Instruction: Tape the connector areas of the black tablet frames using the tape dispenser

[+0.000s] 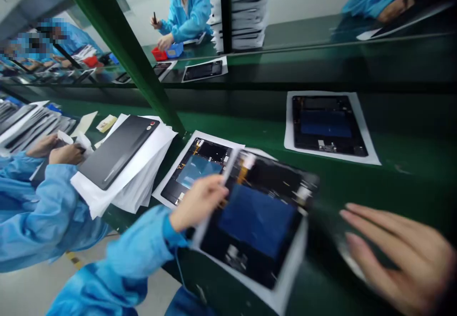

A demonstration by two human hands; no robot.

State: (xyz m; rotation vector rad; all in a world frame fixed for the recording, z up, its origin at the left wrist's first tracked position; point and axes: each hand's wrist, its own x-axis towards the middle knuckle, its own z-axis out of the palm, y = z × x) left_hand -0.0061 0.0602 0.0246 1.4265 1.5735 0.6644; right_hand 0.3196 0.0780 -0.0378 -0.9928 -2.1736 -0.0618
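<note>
My left hand (200, 201) pinches the left edge of an opened tablet housing (259, 216), whose inside shows a blue sheet, an orange ribbon cable and small parts. A white sheet (285, 282) lies against its underside, and both are tilted and blurred by motion. To the right, apart from the housing, my right hand (403, 254) has its fingers stretched out and holds nothing. Just behind my left hand, a second opened tablet housing (200, 167) lies on its own white paper. What is under the held housing is hidden.
Another opened tablet housing (323, 124) lies on paper on the green bench (250, 128). Left of me, a dark closed tablet (119, 149) tops a paper stack beside a co-worker's hands (66, 152). A green post (124, 44) slants across; more co-workers sit behind it.
</note>
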